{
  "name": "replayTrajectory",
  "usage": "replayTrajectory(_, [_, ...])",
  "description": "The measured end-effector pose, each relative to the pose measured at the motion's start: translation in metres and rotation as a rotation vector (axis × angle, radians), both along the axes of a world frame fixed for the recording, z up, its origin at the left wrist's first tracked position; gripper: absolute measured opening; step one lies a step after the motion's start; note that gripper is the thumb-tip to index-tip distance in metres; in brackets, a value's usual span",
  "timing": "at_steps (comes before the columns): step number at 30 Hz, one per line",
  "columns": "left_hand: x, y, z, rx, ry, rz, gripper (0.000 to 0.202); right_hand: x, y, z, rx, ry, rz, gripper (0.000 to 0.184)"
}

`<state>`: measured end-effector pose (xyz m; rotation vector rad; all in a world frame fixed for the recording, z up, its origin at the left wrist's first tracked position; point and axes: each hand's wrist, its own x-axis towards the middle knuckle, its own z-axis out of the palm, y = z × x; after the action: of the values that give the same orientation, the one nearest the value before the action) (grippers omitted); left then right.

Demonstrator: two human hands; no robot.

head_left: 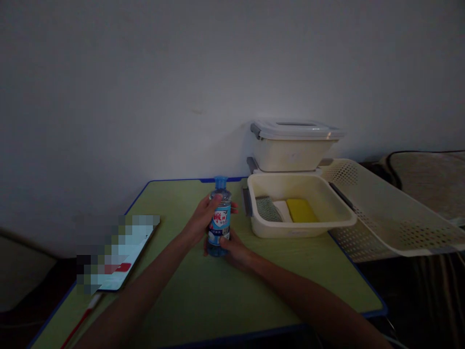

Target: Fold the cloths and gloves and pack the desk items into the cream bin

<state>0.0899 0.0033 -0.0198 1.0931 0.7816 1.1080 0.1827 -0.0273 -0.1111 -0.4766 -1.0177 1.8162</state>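
A clear bottle (220,220) with a blue cap and a blue-and-white label stands upright, or nearly so, over the green table (174,300). My left hand (201,218) is closed around its upper part, thumb across the front and fingertips showing past the right side. Lower down, my right hand (235,249) wraps the bottle near its base from the right, its thumb on the label. The cap is on. Whether the base touches the tabletop I cannot tell.
Right of the bottle sits an open cream bin (305,230) holding a green mesh cloth (268,209), a white item and a yellow sponge (302,211). Behind it is a lidded box (296,154). A perforated basket (385,213) stands further right. A tablet (123,259) with a red cable lies left.
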Motion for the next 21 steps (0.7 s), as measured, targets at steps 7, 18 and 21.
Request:
replayTrajectory(7, [-0.011, -0.016, -0.026, 0.028, 0.309, -0.006, 0.036, -0.003, -0.001, -0.005, 0.028, -0.038, -0.036, 0.071])
replayTrajectory(18, [-0.019, -0.013, -0.038, 0.051, 0.221, -0.057, 0.041, -0.001, 0.0, -0.005, 0.076, -0.126, 0.052, 0.071])
replayTrajectory(21, [-0.021, -0.011, -0.038, 0.034, 0.191, -0.081, 0.039, 0.0, -0.003, 0.0, 0.139, -0.215, 0.061, 0.063])
